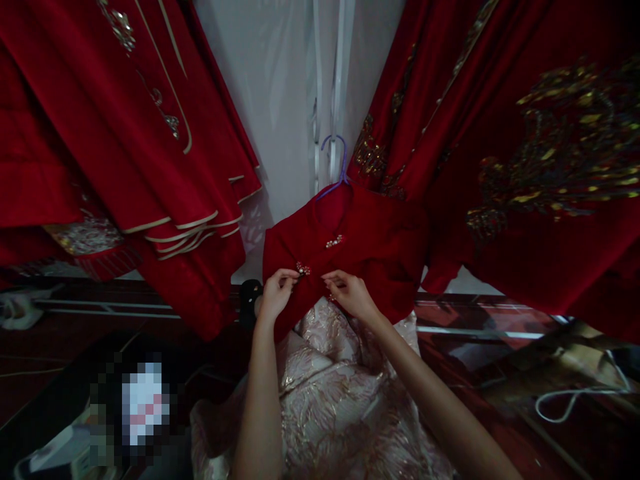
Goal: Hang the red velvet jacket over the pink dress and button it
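A red jacket [380, 240] hangs in front of me on a purple hanger [345, 167]. Two beaded, pearly ornaments lie along its front, an upper ornament [335, 242] near the collar and a lower ornament [303, 269]. My left hand [280, 290] is closed, thumb and fingertips pinching the edge of the lower ornament. A short way to the right, my right hand [347, 291] has its fingers drawn together against the jacket front. Whatever lies between those fingertips is too small to make out. Pale brocade cloth with a leafy pattern [340, 400] spreads below both hands.
Red garments with light piping [190, 167] hang at the left. At the right hangs red clothing with a gold sequined design [565, 147]. Behind the hanger stands a pale wall [265, 80] with white vertical rails. A white cord [570, 400] lies low on the right.
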### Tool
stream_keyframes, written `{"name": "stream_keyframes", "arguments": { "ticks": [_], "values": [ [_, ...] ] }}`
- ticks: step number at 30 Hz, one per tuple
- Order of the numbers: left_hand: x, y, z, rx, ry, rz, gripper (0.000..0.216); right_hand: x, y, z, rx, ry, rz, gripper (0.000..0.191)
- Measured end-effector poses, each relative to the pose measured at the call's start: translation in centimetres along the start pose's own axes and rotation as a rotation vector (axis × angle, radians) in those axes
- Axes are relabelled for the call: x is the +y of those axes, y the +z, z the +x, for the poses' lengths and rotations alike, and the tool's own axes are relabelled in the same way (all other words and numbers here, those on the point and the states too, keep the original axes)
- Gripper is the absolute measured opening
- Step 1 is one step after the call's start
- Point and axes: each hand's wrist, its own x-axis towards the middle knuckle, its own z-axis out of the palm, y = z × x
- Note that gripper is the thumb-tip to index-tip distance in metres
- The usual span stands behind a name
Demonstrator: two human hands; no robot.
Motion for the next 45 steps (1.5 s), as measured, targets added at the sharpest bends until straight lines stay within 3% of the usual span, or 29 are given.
{"name": "stream_keyframes", "arguments": {
  "ticks": [5, 11, 14, 19, 24, 36, 40, 45],
  "values": [
    [0.5, -1.4, -1.2, -0.169, -0.199, 0.203, 0.017, 3.4, -0.7, -3.4, 0.063, 0.114, -0.103, 0.016],
    [0.4, -0.4, -2.1, -0.328, -0.280, 0.219, 0.040, 6.3, 1.9, -3.9, 0.071, 0.188, 0.183, 0.037],
    [0.0, 0.1, -2.0, -0.347, -0.178, 0.392, 0.037, 6.6, 2.2, -3.2, 0.081, 0.186, 0.136, 0.034],
    [1.2, 0.5, -2.1, -0.340, 0.164, 0.681, 0.025, 5.4, 1.2, -3.1, 0.120, 0.100, -0.043, 0.019],
    [2.5, 0.9, -2.3, -0.316, 0.286, 0.748, 0.012, 3.3, 0.5, -3.9, 0.198, 0.038, 0.016, 0.018],
    [1.6, 0.3, -2.7, -0.499, -0.082, 0.499, 0.011, 0.8, 0.6, -6.0, 0.111, 0.114, 0.210, 0.029],
    [1.7, 0.5, -2.7, -0.533, -0.065, 0.421, 0.016, -0.2, 0.9, -6.1, 0.058, 0.087, 0.200, 0.027],
    [2.1, 1.0, -2.8, -0.711, -0.181, 0.260, 0.020, -0.5, 1.7, -4.8, -0.004, 0.045, 0.134, 0.021]
  ]
}}
